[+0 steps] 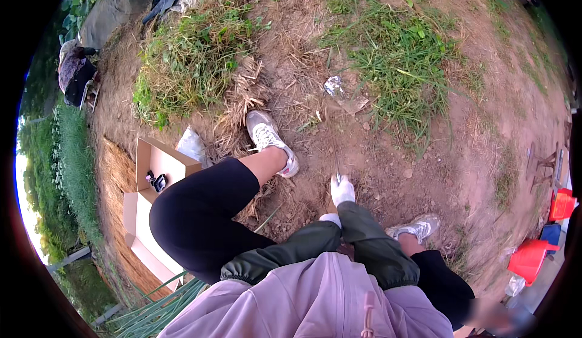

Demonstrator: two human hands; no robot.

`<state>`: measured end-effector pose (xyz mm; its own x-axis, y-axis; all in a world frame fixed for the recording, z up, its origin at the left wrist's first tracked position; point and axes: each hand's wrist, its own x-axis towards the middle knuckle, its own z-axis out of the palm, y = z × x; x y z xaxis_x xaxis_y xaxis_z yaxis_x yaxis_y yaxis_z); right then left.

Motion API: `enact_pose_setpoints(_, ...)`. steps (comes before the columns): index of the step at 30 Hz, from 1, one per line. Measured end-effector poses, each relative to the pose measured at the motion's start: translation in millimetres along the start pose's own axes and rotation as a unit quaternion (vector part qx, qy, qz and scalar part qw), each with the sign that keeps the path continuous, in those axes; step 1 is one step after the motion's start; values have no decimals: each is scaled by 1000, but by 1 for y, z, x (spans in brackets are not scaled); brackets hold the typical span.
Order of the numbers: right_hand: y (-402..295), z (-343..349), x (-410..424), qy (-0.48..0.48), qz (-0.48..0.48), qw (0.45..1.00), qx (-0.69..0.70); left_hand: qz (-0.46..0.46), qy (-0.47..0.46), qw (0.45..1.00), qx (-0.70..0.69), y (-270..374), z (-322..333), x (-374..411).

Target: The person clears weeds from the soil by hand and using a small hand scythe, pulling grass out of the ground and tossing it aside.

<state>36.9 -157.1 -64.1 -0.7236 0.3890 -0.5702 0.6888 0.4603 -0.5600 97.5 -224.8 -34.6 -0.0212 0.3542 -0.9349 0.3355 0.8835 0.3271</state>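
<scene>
My right hand (343,192), in a white glove, is closed around a long-handled tool (338,171), probably a hoe. Its thin shaft runs away from me over bare soil, and the far end is blurred. Behind it, my left hand (331,219), also white-gloved, is partly hidden by the dark green sleeves and appears to grip the rear of the same handle. Beyond the shaft lie a crumpled piece of foil (333,85) and a flat brownish scrap (354,105). The tool passes between my two shoes, nearer the left shoe (268,140).
Piles of pulled weeds lie ahead left (186,65) and ahead right (404,56). An open cardboard box (168,151) stands beside my left knee, near a white bag (191,145). A red basin (529,260) is at far right. Another person (75,74) is at far left.
</scene>
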Motion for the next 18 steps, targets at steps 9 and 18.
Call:
enact_pose_setpoints(9, 12, -21, 19, -39, -8, 998, -45, 2, -24, 1000, -4, -1, -14, 5)
enact_pose_setpoints(18, 52, -64, -61, -66, -5, 996, -64, -46, 67, 995, -57, -17, -28, 10)
